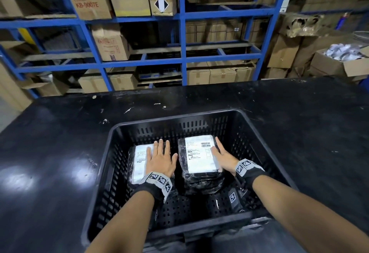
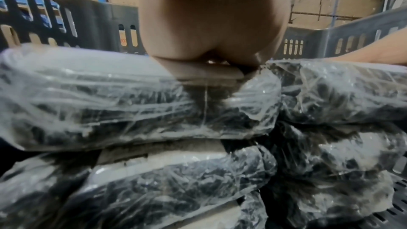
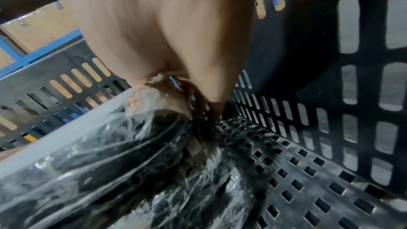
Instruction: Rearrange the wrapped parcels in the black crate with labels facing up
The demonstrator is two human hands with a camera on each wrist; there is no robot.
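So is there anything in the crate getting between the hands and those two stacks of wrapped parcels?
Nothing visible does. The left hand already lies flat on the label of the left parcel stack, and the right hand rests against the right edge of the right parcel stack. Both top labels face up inside the black crate.

The head view looks down from above into the crate (image 1: 257, 133); both wrist views sit close inside it, facing its far wall.

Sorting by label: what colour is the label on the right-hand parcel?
White with black print, on the right parcel; clearest in the head view.
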